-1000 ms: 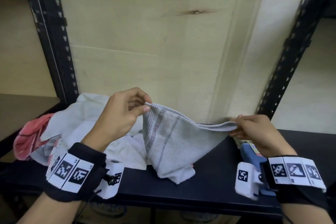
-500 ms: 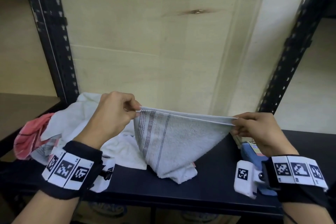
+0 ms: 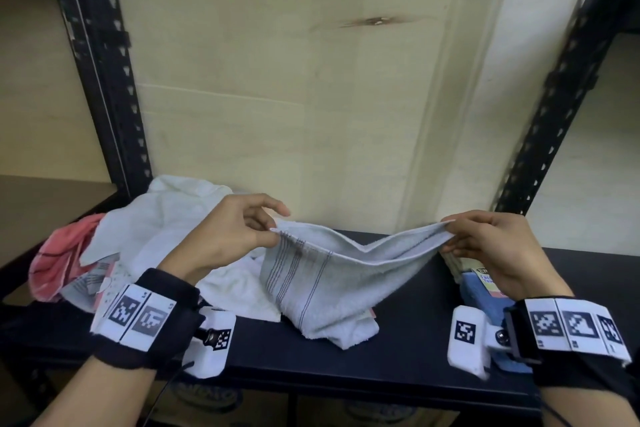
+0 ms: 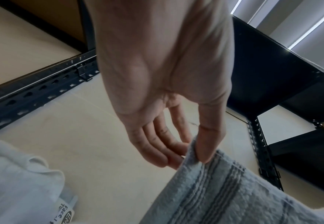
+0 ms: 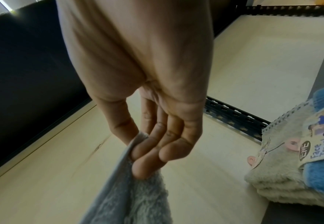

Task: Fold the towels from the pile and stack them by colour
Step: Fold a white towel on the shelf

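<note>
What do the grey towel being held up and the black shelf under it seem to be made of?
The grey towel looks like soft terry cloth, probably cotton: a fuzzy looped pile with flat woven stripes near the end that the left hand pinches. The right hand pinches the other end, and it sags limply between them. The shelf appears to be a smooth, matt black board; whether painted metal or laminate is unclear.

My left hand (image 4: 163, 84) hangs palm toward the camera, thumb (image 4: 207, 145) and fingers (image 4: 157, 145) pinching the corner of a grey striped towel (image 4: 224, 194) that drops away below my fingertips. Off to my little-finger side lies a white towel (image 4: 17, 181) with a printed label (image 4: 66, 215). Beyond my hand runs the black shelf frame (image 4: 38, 92).
</note>
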